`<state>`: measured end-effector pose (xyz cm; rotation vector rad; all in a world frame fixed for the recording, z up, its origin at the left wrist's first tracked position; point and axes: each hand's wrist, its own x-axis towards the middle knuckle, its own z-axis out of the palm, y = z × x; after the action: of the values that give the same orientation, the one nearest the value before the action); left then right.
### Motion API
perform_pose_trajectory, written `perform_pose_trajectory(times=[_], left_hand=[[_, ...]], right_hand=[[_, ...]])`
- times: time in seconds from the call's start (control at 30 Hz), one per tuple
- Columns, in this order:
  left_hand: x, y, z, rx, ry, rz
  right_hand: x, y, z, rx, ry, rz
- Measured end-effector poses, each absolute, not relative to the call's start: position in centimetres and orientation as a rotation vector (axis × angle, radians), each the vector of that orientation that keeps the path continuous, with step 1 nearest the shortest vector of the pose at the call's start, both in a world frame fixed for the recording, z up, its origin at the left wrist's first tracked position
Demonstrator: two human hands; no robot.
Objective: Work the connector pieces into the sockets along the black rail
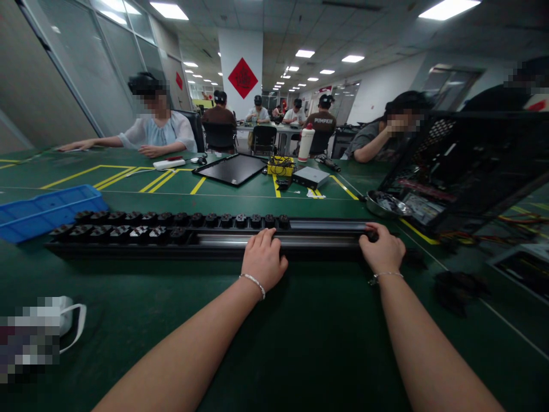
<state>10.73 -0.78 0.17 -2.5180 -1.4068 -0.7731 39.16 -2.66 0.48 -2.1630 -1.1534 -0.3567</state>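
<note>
A long black two-channel rail point(317, 242) lies across the green table in front of me. Small black blocks point(178, 233) with metallic tops sit in two rows along its left part; the back row reaches farther right than the front one. My left hand point(263, 260) rests on the front channel near the middle, fingers laid over it, with no object visible in it. At the right end, my right hand point(384, 250) pinches a small black block point(372, 234) by the back channel. That block is mostly covered by the fingers.
A blue plastic bin point(51, 209) stands at the left. Right of the rail are a metal bowl point(388, 204), an open black computer case point(467, 166) and dark loose parts point(458, 289). A flat screen panel point(234, 169) lies farther back. Other people sit around the tables.
</note>
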Motion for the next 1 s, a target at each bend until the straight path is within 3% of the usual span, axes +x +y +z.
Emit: perform_pose_trajectory(times=[1.0], left_hand=[[10.7,-0.82,0.23,-2.517,-1.404,-0.782]], right_hand=[[39.14,-2.66,0.26,-2.182,-1.093,-0.397]])
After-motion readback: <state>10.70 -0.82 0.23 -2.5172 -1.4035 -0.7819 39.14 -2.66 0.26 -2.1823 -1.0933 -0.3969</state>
